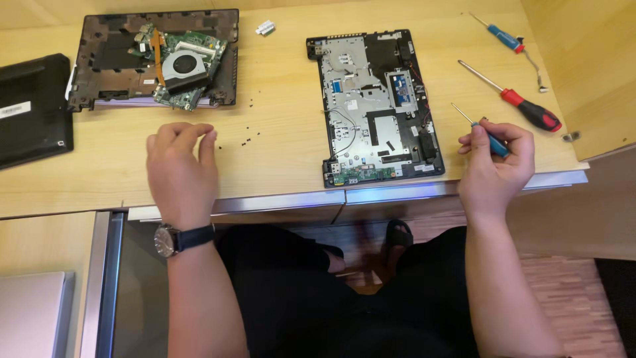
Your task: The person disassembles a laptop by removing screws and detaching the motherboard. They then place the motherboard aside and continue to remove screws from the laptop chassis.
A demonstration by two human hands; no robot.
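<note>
Right hand grip: the right hand (493,166) is closed around the blue handle of a small blue-handled precision screwdriver (482,130); fingers wrapped over the handle, thin metal shaft sticking up and to the left out of the fist.
Right hand place: above the near edge of the light wooden desk (285,119), just right of the opened laptop base, not touching it.
Left hand grip: the left hand (180,169) has its fingers curled down with the fingertips drawn close together over the desk; whether a screw is pinched between them cannot be told.
Left hand wrist: a dark-strapped wristwatch (175,238) sits on it.
Near the left hand: a scatter of tiny black screws (248,132) lies on the wood just right of the fingertips.
Between the hands: an opened black laptop base with silver metal inner plate (374,106) lies flat, its long side running away from the person, a green board strip at its near end.
Right of the screwdriver: a red-and-black-handled screwdriver (523,106) lies on the desk, and farther back a second small blue-handled screwdriver (500,34).
Far left: a dark laptop shell carrying a green circuit board with a round fan (175,63); beside it, a flat black laptop cover (30,109) at the desk's left edge.
Back centre: a small white plastic piece (265,27).
</note>
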